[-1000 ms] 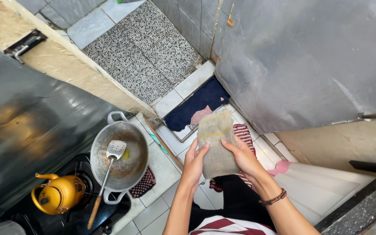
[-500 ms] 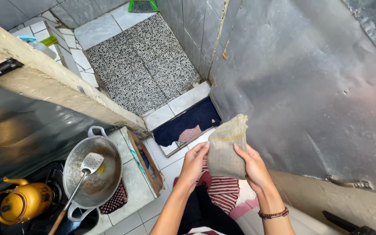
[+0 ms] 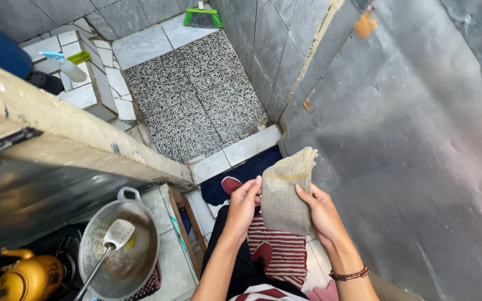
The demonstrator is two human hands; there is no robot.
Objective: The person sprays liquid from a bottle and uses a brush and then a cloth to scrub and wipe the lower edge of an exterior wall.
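Note:
A folded beige woven cloth (image 3: 287, 192) with faint yellow stripes is held up in front of me by both hands. My left hand (image 3: 243, 204) grips its left edge with the fingers curled on it. My right hand (image 3: 321, 213), with a beaded bracelet on the wrist, holds the cloth's right edge. Below the cloth lies a red-and-white striped mat (image 3: 280, 251) on the tiled floor, and my feet in red footwear (image 3: 231, 184) show near a dark blue mat (image 3: 235, 177).
A metal wok (image 3: 119, 252) with a slotted spatula (image 3: 110, 245) sits on the stove at lower left beside a yellow kettle (image 3: 20, 278). A pebble-tiled wet floor (image 3: 193, 97) lies beyond, with a green brush (image 3: 202, 18) and a spray bottle (image 3: 68, 66). A grey metal wall (image 3: 419, 145) stands on the right.
The view has moved forward toward the pebble floor. Both hands still hold the cloth, now nearer the doorway. My feet have stepped onto the striped and dark blue mats.

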